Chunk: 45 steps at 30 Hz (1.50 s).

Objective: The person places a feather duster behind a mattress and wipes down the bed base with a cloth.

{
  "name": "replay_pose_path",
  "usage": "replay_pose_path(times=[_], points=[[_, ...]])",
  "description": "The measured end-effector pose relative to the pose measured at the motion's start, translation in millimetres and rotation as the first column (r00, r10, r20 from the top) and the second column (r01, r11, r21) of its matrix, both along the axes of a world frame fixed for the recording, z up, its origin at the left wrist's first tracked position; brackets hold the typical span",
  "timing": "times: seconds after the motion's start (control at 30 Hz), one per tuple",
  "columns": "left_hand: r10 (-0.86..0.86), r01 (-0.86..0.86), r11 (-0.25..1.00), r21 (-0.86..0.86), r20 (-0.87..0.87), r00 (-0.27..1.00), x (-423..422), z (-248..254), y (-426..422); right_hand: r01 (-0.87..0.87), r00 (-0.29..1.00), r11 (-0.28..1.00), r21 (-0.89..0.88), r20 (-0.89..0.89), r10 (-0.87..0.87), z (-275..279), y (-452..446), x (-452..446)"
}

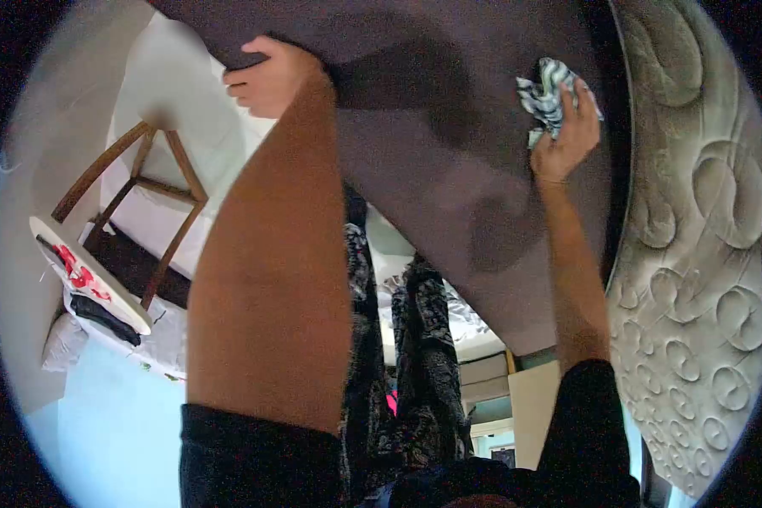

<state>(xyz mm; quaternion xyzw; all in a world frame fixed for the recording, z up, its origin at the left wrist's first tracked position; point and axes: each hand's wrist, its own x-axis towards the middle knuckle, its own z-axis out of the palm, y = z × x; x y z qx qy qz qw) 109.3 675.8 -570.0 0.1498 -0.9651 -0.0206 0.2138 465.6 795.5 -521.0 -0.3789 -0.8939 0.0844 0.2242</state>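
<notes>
A dark brownish panel point(483, 195) with a smooth, faintly reflecting surface fills the upper middle of the view. My left hand point(271, 76) rests at the panel's left edge, fingers apart and pointing left, with nothing seen in it. Toward the panel's right side, my right hand point(570, 135) presses a crumpled black-and-white patterned cloth point(546, 95) against the surface, its fingers over the cloth's right part.
At the left, a wooden-legged stand or chair point(173, 190) is beside a white board with red marks point(85, 275) and dark cloth. A wall with raised swirl patterns point(686, 254) runs along the right. Patterned trousers point(423, 339) show below.
</notes>
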Motion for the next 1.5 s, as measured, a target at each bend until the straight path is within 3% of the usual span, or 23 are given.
replay_pose_path(times=[0.07,0.3,0.63,0.67,0.77,0.8,1.07,1.13,1.17,1.2,1.27,1.4,1.47,1.5], points=[[-0.018,0.017,0.998,0.052,0.025,1.000,1,0,-1,0.084,0.995,0.996,0.009,0.057,-0.085,-3,-4,-2],[-0.007,0.005,0.996,0.094,0.024,1.000,-4,-5,-3,0.086,0.993,0.996,0.004,0.075,-0.086,-4,-6,2],[0.049,-0.085,0.974,0.211,0.169,0.984,-16,7,-1,0.103,0.992,0.994,-0.033,0.076,-0.100,-1,-11,-11],[0.055,-0.089,0.975,0.203,0.170,0.984,-15,10,-1,0.138,0.978,0.989,-0.058,0.168,-0.127,0,-11,-10],[0.011,-0.109,0.929,0.353,0.270,0.963,-15,13,-3,0.131,0.984,0.991,-0.019,0.126,-0.128,-1,-12,-14],[0.013,-0.107,0.926,0.361,0.254,0.967,-14,14,-2,0.099,0.994,0.995,0.004,0.042,-0.099,-1,-11,-18],[0.059,-0.126,0.908,0.400,0.174,0.983,-19,11,2,0.098,0.995,0.994,0.056,0.028,-0.100,-5,-10,-16],[0.133,-0.133,0.928,0.348,0.024,0.991,-79,-58,-7,0.083,0.997,0.996,0.042,-0.014,-0.082,-4,-6,-17],[0.130,-0.134,0.917,0.376,0.036,0.991,-73,-53,-8,0.077,0.997,0.997,0.016,-0.027,-0.077,-3,-10,-15],[0.127,-0.135,0.905,0.403,0.048,0.991,-63,-43,-6,0.123,0.986,0.992,-0.018,0.120,-0.120,-1,-13,-14],[0.147,-0.155,0.887,0.435,0.051,0.988,-60,-39,-4,0.130,0.987,0.991,-0.036,0.097,-0.126,-1,-12,-16],[0.215,-0.205,0.915,0.349,0.010,0.977,-145,-119,-30,0.142,0.989,0.988,-0.059,0.051,-0.140,2,-13,-20],[0.192,-0.198,0.917,0.345,0.050,0.980,-131,-106,-25,0.153,0.986,0.983,-0.100,0.079,-0.145,3,-11,-17],[0.161,-0.174,0.907,0.384,0.066,0.985,-84,-63,-14,0.143,0.988,0.986,-0.084,0.064,-0.138,1,-10,-15]])
